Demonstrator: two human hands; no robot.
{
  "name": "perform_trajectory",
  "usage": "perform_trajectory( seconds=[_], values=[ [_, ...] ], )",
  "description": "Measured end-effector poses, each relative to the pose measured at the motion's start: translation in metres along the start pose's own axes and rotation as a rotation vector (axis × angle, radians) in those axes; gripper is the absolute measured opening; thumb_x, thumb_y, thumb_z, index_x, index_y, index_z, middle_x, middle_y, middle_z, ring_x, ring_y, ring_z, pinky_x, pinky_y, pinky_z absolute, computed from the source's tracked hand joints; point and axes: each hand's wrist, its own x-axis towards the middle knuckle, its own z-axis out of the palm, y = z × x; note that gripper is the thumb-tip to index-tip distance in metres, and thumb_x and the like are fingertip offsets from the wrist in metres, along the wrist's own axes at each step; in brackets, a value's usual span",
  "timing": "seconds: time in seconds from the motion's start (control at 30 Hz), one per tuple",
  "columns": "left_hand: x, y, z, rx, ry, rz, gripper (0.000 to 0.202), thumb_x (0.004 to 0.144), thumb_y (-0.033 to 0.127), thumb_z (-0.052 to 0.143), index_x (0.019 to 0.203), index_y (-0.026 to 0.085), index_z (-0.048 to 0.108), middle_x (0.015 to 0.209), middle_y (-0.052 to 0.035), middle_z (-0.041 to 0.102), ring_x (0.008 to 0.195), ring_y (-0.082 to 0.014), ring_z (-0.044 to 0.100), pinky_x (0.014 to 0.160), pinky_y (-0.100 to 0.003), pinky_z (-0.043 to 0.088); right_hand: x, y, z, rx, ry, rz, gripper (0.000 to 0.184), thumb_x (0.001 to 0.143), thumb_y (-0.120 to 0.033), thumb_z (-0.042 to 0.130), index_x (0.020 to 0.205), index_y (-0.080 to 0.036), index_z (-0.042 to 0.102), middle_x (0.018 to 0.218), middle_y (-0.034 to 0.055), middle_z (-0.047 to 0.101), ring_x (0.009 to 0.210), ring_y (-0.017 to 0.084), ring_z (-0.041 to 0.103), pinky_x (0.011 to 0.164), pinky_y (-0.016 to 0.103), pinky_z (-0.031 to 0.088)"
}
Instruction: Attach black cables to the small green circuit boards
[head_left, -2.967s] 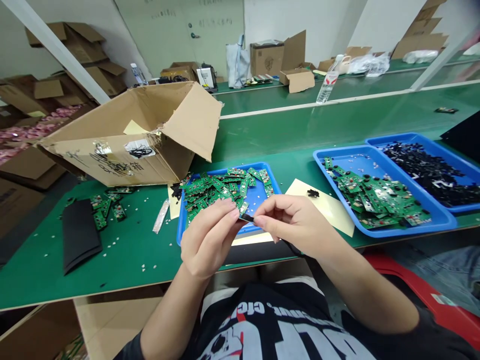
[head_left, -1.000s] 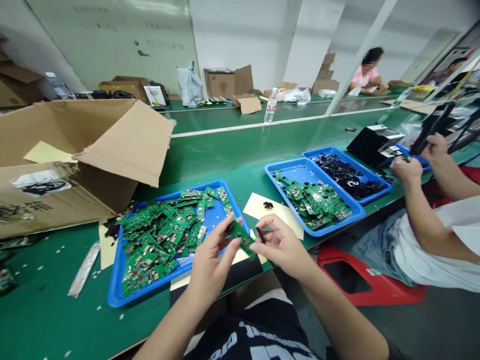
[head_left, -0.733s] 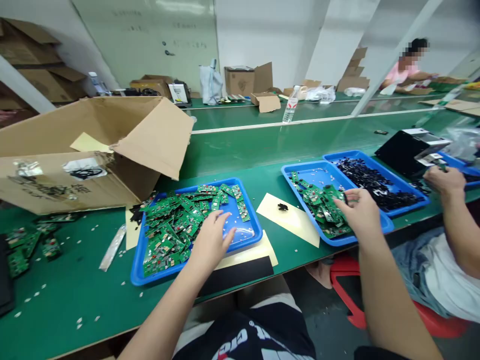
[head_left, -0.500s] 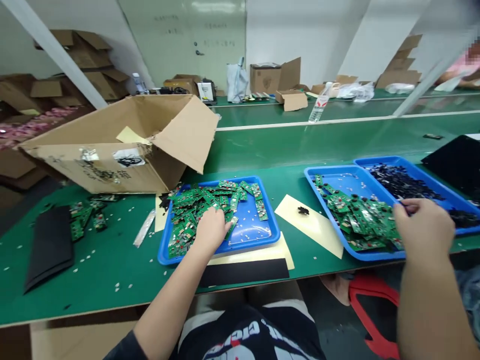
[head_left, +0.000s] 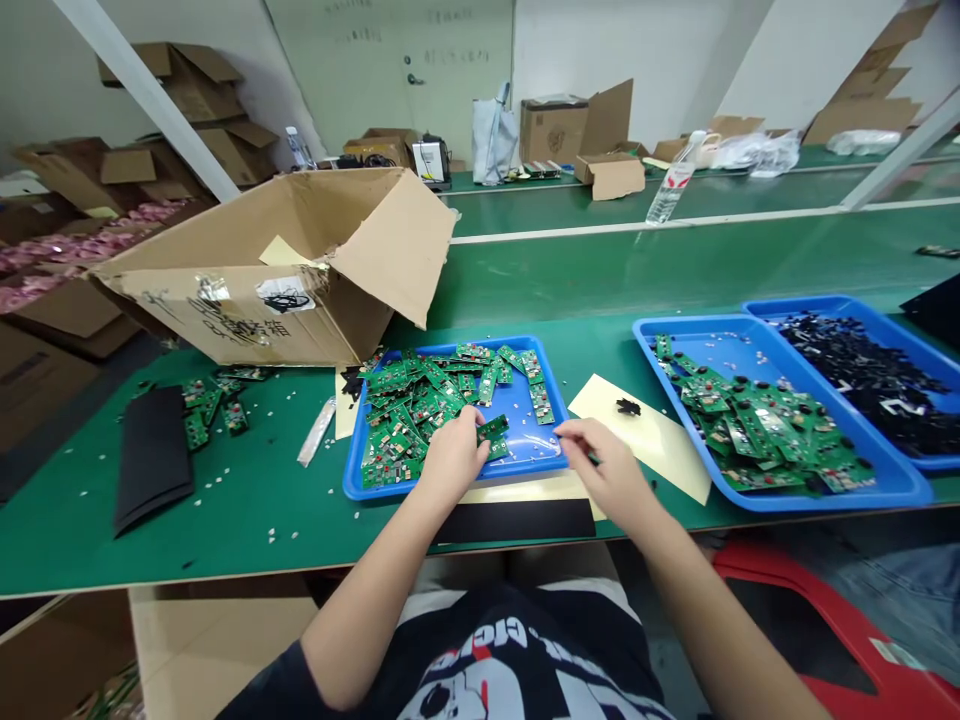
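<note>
My left hand (head_left: 452, 457) rests in the near blue tray (head_left: 354, 484), which holds a heap of green circuit boards (head_left: 416, 405). Its fingers are closed on one green circuit board (head_left: 492, 431) at the edge of the heap. My right hand (head_left: 604, 467) hovers just right of that tray's front corner, over a yellow sheet (head_left: 664, 447). Its fingertips are pinched together, and a sliver of a small black part shows between them. The two hands are about a hand's width apart.
A second blue tray (head_left: 825, 497) of boards and a third (head_left: 926, 463) of black parts lie at right. An open cardboard box (head_left: 285, 270) lies tipped at back left. Loose boards (head_left: 210, 405) and a black sheet (head_left: 150, 465) lie at left. Another black sheet (head_left: 517, 520) lies on the front edge.
My right hand has come back from the right-hand trays to the near tray's corner with its fingers pinched. My left hand has closed on one board at the heap's edge.
</note>
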Motion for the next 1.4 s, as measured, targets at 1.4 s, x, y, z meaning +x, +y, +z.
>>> perform_trajectory(
  seconds=[1.4],
  values=[
    [-0.052, 0.038, -0.008, -0.998, -0.16, -0.01, 0.04, 0.087, 0.03, 0.045, 0.123, 0.014, 0.052, 0.096, -0.0068, 0.07, 0.067, -0.0152, 0.069, 0.067, -0.029, 0.057, 0.007, -0.057, 0.006, -0.307, 0.04, -0.413, 0.013, 0.091, -0.011, 0.043, 0.093, -0.017, 0.054, 0.076, 0.0052, 0.064, 0.067, 0.016, 0.059, 0.062, 0.028, 0.048]
  ],
)
